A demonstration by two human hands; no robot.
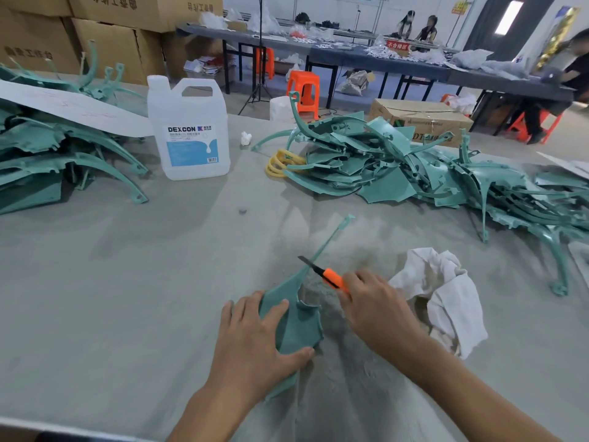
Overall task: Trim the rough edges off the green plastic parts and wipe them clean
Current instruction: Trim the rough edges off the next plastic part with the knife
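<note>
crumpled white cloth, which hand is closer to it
Right. The right hand, gripping the orange utility knife, sits just beside the crumpled white cloth; the left hand presses the green plastic part farther away.

Grey fabric-covered table (127, 298). Under the grip, one green plastic part (299, 327). Just right of the grip, crumpled white rag (446, 291). Beyond-left, upright DEXCON jug (191, 129); farther left, stacked green parts (47, 161). Beyond-right, heap of green parts (398, 173), yellow plastic pieces (280, 162) touching its left edge.
</note>
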